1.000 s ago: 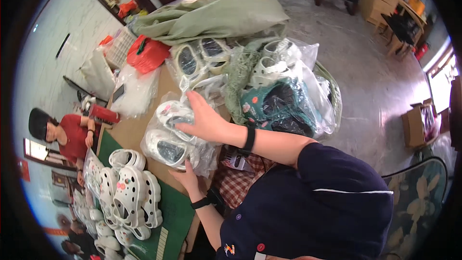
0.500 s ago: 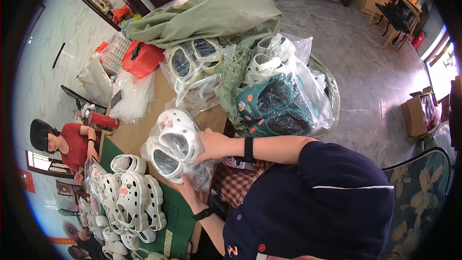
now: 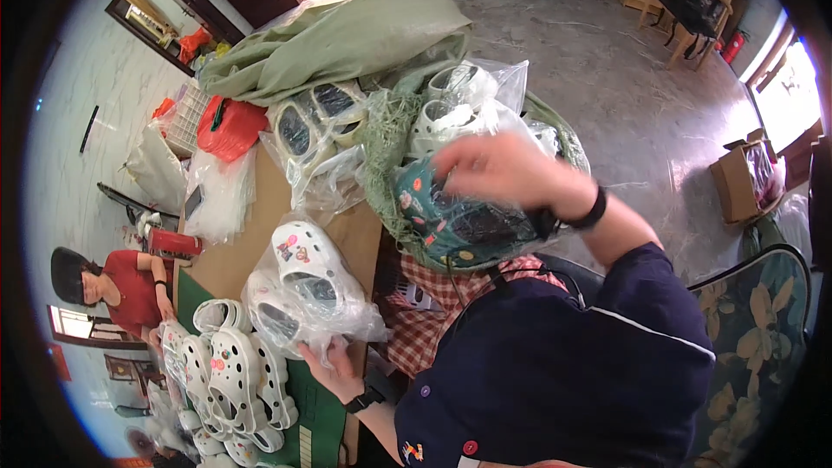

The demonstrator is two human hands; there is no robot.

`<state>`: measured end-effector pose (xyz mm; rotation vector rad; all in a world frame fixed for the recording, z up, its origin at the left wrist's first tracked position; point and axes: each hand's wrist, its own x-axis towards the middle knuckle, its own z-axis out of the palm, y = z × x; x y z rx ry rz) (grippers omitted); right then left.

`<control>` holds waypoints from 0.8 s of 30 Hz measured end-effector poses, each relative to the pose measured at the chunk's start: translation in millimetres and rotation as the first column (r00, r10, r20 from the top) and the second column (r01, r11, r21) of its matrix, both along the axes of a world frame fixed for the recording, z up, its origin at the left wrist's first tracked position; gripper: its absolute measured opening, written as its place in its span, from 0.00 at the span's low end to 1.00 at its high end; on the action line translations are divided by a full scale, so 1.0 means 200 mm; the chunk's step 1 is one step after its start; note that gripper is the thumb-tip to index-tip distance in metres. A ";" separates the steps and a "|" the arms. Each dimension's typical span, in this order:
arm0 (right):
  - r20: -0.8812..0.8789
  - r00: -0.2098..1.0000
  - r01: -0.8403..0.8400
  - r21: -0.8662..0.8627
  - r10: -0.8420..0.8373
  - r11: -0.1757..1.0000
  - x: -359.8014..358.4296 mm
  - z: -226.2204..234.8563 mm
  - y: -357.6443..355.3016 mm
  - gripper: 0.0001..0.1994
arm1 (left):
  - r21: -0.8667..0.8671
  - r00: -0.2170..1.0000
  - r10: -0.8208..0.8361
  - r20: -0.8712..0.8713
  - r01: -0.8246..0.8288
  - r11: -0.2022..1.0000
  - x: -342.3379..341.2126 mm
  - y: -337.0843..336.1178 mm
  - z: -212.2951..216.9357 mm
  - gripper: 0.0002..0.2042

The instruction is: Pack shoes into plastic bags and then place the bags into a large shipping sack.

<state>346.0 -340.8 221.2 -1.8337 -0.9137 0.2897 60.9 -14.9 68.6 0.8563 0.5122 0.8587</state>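
My left hand [image 3: 336,373] is closed on the crumpled edge of a clear plastic bag holding a pair of white clogs [image 3: 314,251] with small coloured charms. The bagged pair rests at the near edge of the table. Blurred by motion, my right hand [image 3: 507,175] is above a bagged pair of dark green clogs [image 3: 433,208]; its fingers are too smeared to read. The green pair lies on top of an open woven sack [image 3: 387,143], next to bagged white clogs [image 3: 455,113]. Loose white clogs with charms [image 3: 230,364] are piled on the green mat.
Another bagged pair [image 3: 314,121] lies on the brown table [image 3: 269,204]. Beyond are empty clear bags [image 3: 224,195], a phone [image 3: 193,202], a red plastic bundle [image 3: 227,128] and a folded green sack [image 3: 338,39]. A co-worker in red [image 3: 130,286] sits across the table.
My right hand has left the bagged white clogs and swung right, over the green pair. My left hand stays on the bag, which lies a little lower in view. The whole view has shifted slightly.
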 end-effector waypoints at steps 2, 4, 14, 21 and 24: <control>0.070 0.926 0.374 -0.057 -0.370 0.926 0.38 -0.19 -0.25 0.13 | 0.012 0.870 0.292 -0.398 -0.313 0.950 0.03 -0.05 0.11 0.28; 0.188 0.776 0.629 -0.155 -0.602 0.762 0.66 -0.41 -0.51 0.13 | 0.737 0.308 0.837 -0.451 -0.400 0.545 0.08 -0.11 0.20 0.27; 0.205 0.879 0.388 -0.833 -0.431 0.395 1.09 -0.98 -0.60 0.15 | 0.878 0.877 0.166 -0.451 0.469 -0.098 1.30 -0.48 0.56 0.20; 0.129 0.623 0.773 -0.258 -0.772 0.580 1.20 -0.99 -0.66 0.15 | 0.604 0.640 0.435 -0.633 0.760 -0.240 2.02 -0.63 0.32 0.26; -0.022 0.575 0.799 -0.200 -0.818 0.567 1.23 -1.04 -0.71 0.16 | 0.526 0.594 0.533 -0.603 0.798 -0.294 2.14 -0.58 0.14 0.12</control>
